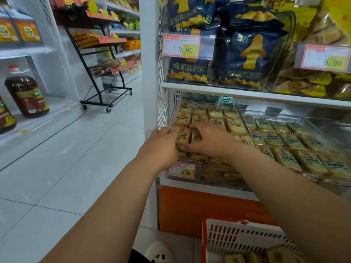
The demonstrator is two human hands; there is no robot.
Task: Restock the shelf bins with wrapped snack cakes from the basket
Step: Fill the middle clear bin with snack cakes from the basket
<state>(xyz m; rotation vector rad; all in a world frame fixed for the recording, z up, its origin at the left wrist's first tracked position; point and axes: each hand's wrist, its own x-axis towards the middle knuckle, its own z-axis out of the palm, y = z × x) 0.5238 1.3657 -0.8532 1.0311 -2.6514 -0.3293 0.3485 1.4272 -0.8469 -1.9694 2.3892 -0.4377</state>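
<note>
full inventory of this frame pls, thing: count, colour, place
snack cakes: many, yellow wrappers, rows in the clear bins on the lower shelf
clear bins: two visible, side by side
price tags: three, red-bordered; two on the upper shelf, one on the left bin's front
snack bags: several, dark blue, upper shelf
basket: one, red and white, floor bottom right, a few cakes inside
oil bottles: at least two, dark, left shelf
wheeled rack: one, black, aisle
hands: left and right, both holding cakes at the left bin's front
</note>
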